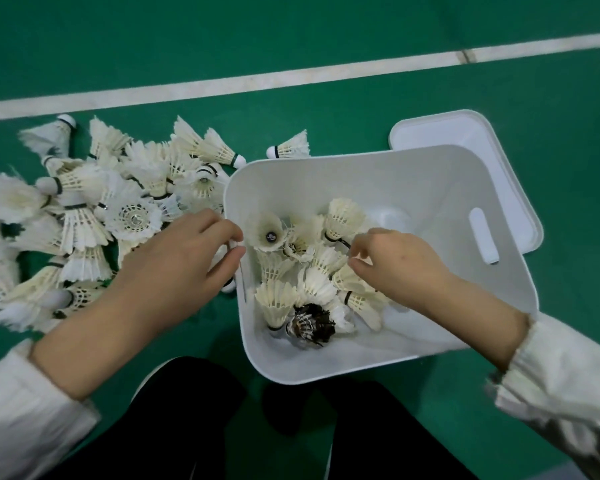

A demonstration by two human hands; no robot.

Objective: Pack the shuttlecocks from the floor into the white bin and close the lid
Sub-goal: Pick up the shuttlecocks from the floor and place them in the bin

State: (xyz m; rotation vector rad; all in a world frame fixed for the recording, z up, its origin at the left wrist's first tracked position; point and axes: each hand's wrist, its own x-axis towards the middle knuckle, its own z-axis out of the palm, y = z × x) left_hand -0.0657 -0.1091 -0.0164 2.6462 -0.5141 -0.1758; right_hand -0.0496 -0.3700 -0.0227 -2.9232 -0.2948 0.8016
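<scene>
A white bin point(440, 188) stands open on the green floor, and several white shuttlecocks point(343, 216) plus one dark-feathered shuttlecock point(310, 323) lie in its bottom. A large pile of shuttlecocks point(94, 209) is spread on the floor to the bin's left. My left hand point(184, 261) is at the bin's left rim, its fingers curled round a shuttlecock whose banded cork point(228, 285) pokes out below the palm. My right hand point(392, 261) hovers inside the bin over the shuttlecocks, with the fingers loosely curled and nothing held between them.
The bin's white lid point(465, 133) lies on the floor behind and to the right of the bin, partly under it. A single shuttlecock point(290, 148) lies behind the bin. A white court line point(291, 76) crosses the floor beyond. My dark-trousered knees point(194, 420) are close in front.
</scene>
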